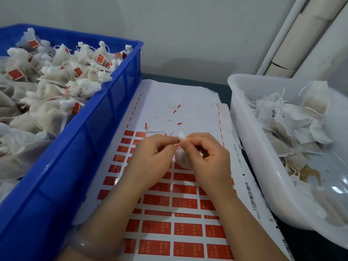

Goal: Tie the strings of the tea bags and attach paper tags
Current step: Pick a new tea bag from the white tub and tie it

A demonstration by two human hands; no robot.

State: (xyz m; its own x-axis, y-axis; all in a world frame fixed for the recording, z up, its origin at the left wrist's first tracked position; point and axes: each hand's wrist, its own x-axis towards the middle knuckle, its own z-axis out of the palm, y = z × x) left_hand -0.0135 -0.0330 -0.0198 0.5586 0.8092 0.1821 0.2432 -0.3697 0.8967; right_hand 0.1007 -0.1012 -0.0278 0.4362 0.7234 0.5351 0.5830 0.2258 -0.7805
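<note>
A small white tea bag hangs between my two hands over the sticker sheet. My left hand pinches at the bag's gathered top with thumb and forefinger. From the other side my right hand pinches the same neck, its other fingers curled. The string itself is too fine to make out. The sheet carries rows of red paper tags; its upper part is peeled bare, with a few loose red scraps.
A blue crate on the left is heaped with tied, red-tagged tea bags. A translucent white tub on the right holds untied bags and spilled tea crumbs. Wall and white pipes stand behind.
</note>
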